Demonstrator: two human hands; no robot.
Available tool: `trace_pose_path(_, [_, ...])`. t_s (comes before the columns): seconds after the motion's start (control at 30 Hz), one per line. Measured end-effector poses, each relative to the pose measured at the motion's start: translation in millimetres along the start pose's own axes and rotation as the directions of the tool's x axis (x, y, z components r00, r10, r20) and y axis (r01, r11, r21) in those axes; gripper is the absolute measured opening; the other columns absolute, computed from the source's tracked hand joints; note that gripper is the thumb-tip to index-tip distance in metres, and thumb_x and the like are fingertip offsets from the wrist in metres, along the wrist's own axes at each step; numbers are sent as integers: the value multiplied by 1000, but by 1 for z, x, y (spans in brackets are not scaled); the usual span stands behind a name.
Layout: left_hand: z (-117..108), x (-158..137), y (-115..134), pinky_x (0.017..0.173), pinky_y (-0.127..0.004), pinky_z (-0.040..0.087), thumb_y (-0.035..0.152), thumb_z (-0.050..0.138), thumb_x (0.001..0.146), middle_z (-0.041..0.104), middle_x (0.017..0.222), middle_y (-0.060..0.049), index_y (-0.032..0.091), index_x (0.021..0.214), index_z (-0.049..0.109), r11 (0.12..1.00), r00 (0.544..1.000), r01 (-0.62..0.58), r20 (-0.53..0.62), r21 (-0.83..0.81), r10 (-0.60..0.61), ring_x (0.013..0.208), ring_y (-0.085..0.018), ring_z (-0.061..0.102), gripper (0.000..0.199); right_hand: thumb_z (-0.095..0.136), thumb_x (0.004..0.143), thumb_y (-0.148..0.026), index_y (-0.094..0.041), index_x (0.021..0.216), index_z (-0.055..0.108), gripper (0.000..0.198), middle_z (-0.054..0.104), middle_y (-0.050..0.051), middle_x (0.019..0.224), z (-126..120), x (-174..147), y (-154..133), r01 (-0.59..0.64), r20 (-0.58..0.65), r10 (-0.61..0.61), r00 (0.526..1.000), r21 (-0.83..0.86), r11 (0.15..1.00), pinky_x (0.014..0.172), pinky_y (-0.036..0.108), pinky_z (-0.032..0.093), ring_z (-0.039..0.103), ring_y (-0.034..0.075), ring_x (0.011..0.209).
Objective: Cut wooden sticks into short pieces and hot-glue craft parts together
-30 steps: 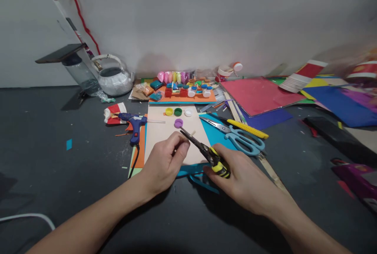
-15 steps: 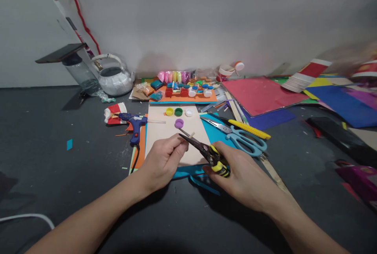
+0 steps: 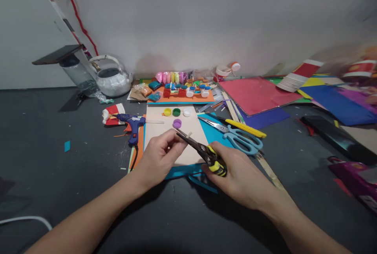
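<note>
My right hand point(image 3: 232, 167) is wrapped around the yellow-and-black handles of a pair of long-nose pliers point(image 3: 202, 150). Their dark jaws point up and left, slightly parted, over a sheet of cream paper point(image 3: 156, 138). A short, thin, pale stick point(image 3: 189, 134) shows at the jaws and runs toward the fingertips of my left hand point(image 3: 159, 158), which is closed in a pinch on it. The stick's other end is hidden by the fingers. Beyond the jaws lies a purple cap point(image 3: 177, 123), with yellow point(image 3: 167, 112), green point(image 3: 176, 112) and white point(image 3: 186, 112) caps behind it.
A blue glue gun point(image 3: 134, 126) lies left of the paper. Blue-handled scissors point(image 3: 235, 134) and a yellow cutter point(image 3: 246, 128) lie to the right. Behind stand paint pots point(image 3: 190, 92) and a silver kettle point(image 3: 113, 81). Red sheets point(image 3: 256, 95) and a black phone-like object point(image 3: 335, 138) are farther right.
The whole scene has shifted slightly left in view. My left fingers have eased a little apart from the palm, while the pliers remain at the pale stick.
</note>
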State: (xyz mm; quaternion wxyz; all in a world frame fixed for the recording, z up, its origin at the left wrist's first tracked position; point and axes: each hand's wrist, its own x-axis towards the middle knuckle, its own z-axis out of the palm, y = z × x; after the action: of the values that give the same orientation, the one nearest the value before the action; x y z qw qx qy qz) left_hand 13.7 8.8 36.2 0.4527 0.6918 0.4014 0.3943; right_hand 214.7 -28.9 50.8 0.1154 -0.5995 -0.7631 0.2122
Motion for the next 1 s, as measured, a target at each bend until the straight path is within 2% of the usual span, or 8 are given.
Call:
trace_pose_path(0.1, [1, -3, 0, 55, -22, 32, 25, 46, 92, 49, 63, 3, 17, 87, 62, 967, 991, -110, -44, 229, 123, 57, -9, 41, 19, 57, 79, -31, -21, 86, 47, 15, 62, 3, 81, 1, 1, 0, 8, -16, -8, 1000, -3, 1000, 58, 27, 32, 54, 19, 68])
trace_pose_path(0.23, [0, -4, -1, 56, -21, 34, 21, 41, 94, 52, 60, 2, 17, 73, 57, 926, 983, -172, -7, 335, 185, 56, -9, 46, 26, 57, 78, -27, -22, 87, 48, 14, 63, 3, 81, 2, 2, 1, 22, -40, -22, 999, -11, 1000, 57, 27, 32, 54, 18, 67])
trace_pose_path(0.43, [-3, 0, -5, 59, -21, 37, 20, 40, 93, 54, 59, 2, 17, 67, 52, 954, 993, -118, 34, 276, 113, 56, -9, 50, 29, 57, 80, -30, -21, 90, 49, 15, 63, 3, 84, 2, 4, 4, 22, -28, -22, 999, -7, 1000, 59, 27, 33, 55, 19, 69])
trace_pose_path(0.63, [-5, 2, -3, 51, -19, 33, 21, 42, 91, 49, 53, 5, 15, 79, 59, 994, 996, -33, 80, 106, 25, 48, -7, 44, 21, 58, 78, -29, -22, 86, 48, 15, 62, 2, 81, 1, 2, 5, 20, -5, -20, 1000, 8, 1000, 57, 27, 31, 53, 18, 67])
trace_pose_path(0.73, [-4, 1, -2, 48, -19, 32, 22, 42, 91, 46, 51, 6, 15, 78, 58, 998, 995, -7, 97, 63, 1, 46, -7, 41, 22, 59, 77, -30, -22, 84, 47, 16, 61, 2, 79, 2, 1, 4, 10, -4, -10, 1000, -12, 1000, 56, 27, 30, 51, 17, 64])
trace_pose_path(0.87, [-2, -1, -4, 53, -19, 35, 24, 44, 91, 51, 55, 5, 16, 75, 57, 994, 999, -22, 32, 103, 18, 52, -8, 46, 23, 58, 78, -30, -22, 84, 46, 16, 61, 2, 78, 4, 2, 3, -15, -11, 14, 1000, -51, 999, 57, 27, 30, 51, 17, 64])
trace_pose_path(1.0, [0, -2, -7, 61, -19, 38, 20, 46, 90, 58, 62, 2, 15, 70, 57, 970, 993, -99, -36, 221, 109, 60, -8, 52, 23, 57, 78, -27, -22, 87, 47, 14, 62, 1, 80, 6, 4, 4, 11, -38, -12, 999, -44, 999, 58, 26, 30, 53, 18, 66])
